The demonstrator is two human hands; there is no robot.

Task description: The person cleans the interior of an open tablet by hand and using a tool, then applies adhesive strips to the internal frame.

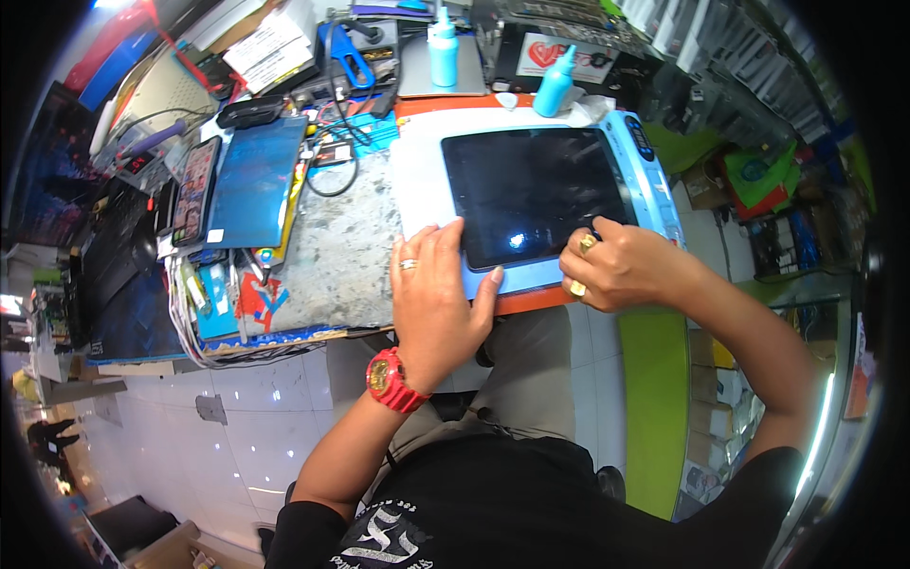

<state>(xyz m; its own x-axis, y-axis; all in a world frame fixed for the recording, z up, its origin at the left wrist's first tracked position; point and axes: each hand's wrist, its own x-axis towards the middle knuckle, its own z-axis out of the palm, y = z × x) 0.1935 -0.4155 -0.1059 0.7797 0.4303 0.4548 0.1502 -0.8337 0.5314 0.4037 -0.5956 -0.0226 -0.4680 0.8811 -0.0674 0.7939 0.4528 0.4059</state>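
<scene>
My left hand (436, 302) is resting open at the lower-left corner of the tablet (533, 190). My right hand (611, 264) is resting closed at its lower-right; I cannot tell if gripping anything. The tablet is lying flat, glossy black, on a pale-blue machine (656, 185). Stained grey worktop (351, 232) is extending leftward; two blue bottles (444, 63) are standing beyond. White floor tiles (284, 408) are showing below.
</scene>
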